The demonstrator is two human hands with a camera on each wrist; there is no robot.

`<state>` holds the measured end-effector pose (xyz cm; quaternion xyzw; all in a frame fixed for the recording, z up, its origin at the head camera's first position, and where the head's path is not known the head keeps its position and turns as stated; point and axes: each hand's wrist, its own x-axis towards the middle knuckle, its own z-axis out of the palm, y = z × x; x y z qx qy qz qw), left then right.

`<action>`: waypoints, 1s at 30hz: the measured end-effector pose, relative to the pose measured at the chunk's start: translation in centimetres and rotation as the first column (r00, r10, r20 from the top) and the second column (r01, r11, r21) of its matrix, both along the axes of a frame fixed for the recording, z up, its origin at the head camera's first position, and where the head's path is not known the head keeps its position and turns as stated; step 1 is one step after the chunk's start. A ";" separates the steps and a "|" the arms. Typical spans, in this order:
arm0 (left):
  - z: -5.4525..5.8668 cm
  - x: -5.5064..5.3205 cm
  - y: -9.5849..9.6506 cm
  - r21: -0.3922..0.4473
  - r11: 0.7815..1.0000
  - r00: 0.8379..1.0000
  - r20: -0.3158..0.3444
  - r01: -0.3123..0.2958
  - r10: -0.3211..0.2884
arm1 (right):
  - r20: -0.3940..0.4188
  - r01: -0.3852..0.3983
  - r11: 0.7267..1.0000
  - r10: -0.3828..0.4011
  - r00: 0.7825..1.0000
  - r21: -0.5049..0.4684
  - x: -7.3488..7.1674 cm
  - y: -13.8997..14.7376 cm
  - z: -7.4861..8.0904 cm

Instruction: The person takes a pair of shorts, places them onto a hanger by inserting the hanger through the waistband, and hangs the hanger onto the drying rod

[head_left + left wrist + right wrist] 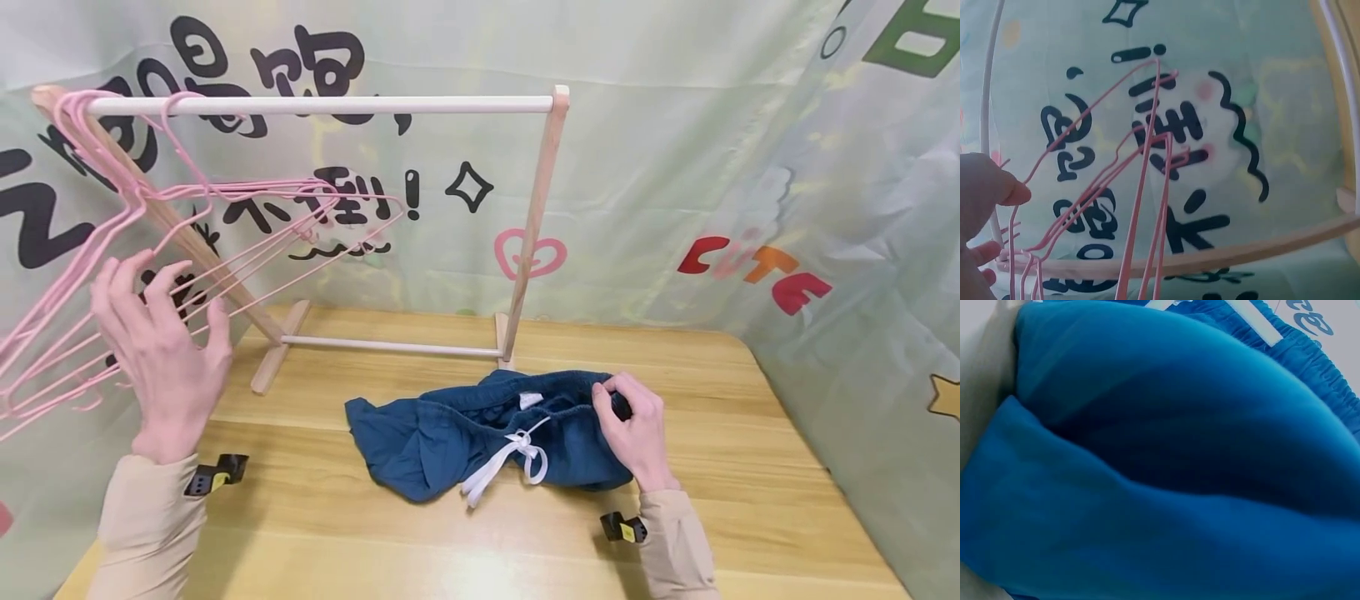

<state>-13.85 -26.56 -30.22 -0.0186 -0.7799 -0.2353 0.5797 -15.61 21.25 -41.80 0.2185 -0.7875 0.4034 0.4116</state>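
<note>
Blue garment (pixel 420 450) at lower centre, its right end pinched by the right hand (pixel 636 429) — left hand (pixel 167 354), fingers parted, by pink hangers (pixel 138 196), frame left.

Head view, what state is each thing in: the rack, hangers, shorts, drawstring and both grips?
Rack, standing upright on the table.
Hangers, hooked on the rack, bunched toward its left end, no clothes on them.
Shorts, crumpled on the table, waist partly open.
Drawstring, tied in a bow.
Left grip, raised beside the hangers, fingers apart; contact unclear.
Right grip, pinching the shorts at the top edge.
</note>
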 end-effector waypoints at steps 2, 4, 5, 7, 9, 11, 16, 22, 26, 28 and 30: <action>0.1 0.1 -0.4 -0.012 1.000 1.000 0.021 -0.015 0.015 | 0.026 0.000 1.000 0.000 1.000 -0.003 0.1 0.1 0.0; 0.1 0.0 -0.8 -0.025 0.999 0.998 0.050 -0.030 0.032 | 0.055 -0.001 1.000 0.001 0.999 -0.004 0.2 0.1 0.1; 0.1 0.0 -1.0 -0.030 0.999 0.997 0.061 -0.036 0.038 | 0.067 0.000 1.000 0.000 0.998 -0.004 0.3 0.2 0.1; 0.1 -0.1 -1.5 -0.038 0.998 0.994 0.093 -0.049 0.052 | 0.081 0.002 1.000 -0.001 0.997 -0.002 0.4 0.1 0.2; 0.1 -0.2 -1.9 -0.045 0.997 0.989 0.130 -0.066 0.071 | 0.085 0.001 1.000 -0.001 0.996 0.000 0.4 0.1 0.2; 0.2 -0.1 -2.3 -0.046 0.996 0.982 0.165 -0.082 0.089 | 0.087 -0.001 1.000 0.001 0.996 -0.003 0.5 0.0 0.3; 0.5 0.0 -2.7 -0.024 0.990 0.967 0.216 -0.137 0.139 | 0.091 -0.006 1.000 0.007 0.996 -0.004 0.4 0.0 0.2; 1.3 0.0 -3.2 0.027 0.987 0.969 0.197 -0.158 0.149 | 0.118 -0.003 1.000 0.003 0.993 -0.001 0.4 0.2 -0.1; 1.7 -0.1 -3.5 0.041 0.987 0.978 0.150 -0.153 0.146 | 0.128 -0.005 1.000 0.004 0.992 0.003 0.4 0.2 0.0; 1.8 -0.1 -3.6 0.040 0.987 0.980 0.136 -0.153 0.146 | 0.128 -0.005 1.000 0.005 0.992 0.004 0.4 0.2 0.0; 1.9 -0.2 -3.6 0.051 0.986 0.979 0.136 -0.157 0.149 | 0.116 -0.005 1.000 0.004 0.993 0.007 0.4 0.2 0.1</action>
